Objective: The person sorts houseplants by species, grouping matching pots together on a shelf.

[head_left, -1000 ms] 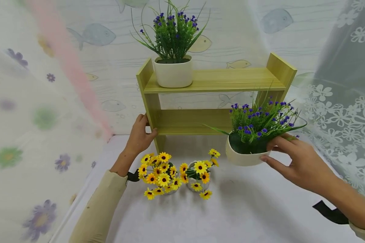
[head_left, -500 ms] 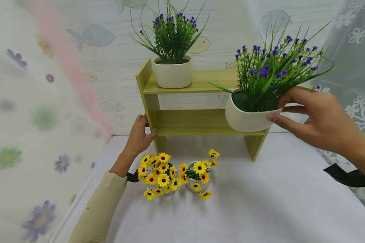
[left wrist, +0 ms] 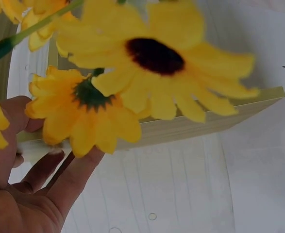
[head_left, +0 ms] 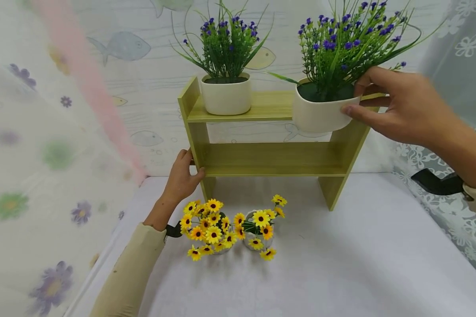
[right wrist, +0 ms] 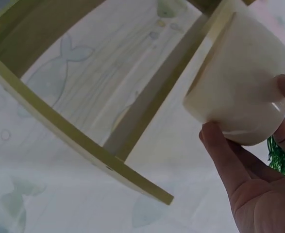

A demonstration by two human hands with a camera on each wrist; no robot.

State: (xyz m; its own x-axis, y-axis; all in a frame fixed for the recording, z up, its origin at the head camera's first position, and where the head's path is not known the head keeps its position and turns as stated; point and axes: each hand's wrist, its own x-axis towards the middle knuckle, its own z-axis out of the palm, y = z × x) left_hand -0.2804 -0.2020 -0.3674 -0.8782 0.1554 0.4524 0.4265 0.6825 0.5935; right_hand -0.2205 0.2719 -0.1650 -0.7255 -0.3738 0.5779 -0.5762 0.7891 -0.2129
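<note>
One placed, one in hand.
First purple-flowered pot [head_left: 227, 97] stands at the top left end of the shelf [head_left: 277, 158]; my right hand [head_left: 404, 105] pinches the second pot [head_left: 321, 116] by its rim before the top right end, contact unclear. My left hand [head_left: 182, 178] grips the shelf's left side edge. Second placing unfinished, I judge; yellow-flowered pots [head_left: 213, 234] on desk [head_left: 321, 273], before shelf's front edge.

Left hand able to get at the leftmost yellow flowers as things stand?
Likely yes, after letting go: the left hand grips the shelf at its left end, but the leftmost yellow flowers stand near its wrist, with nothing visibly blocking.
</note>
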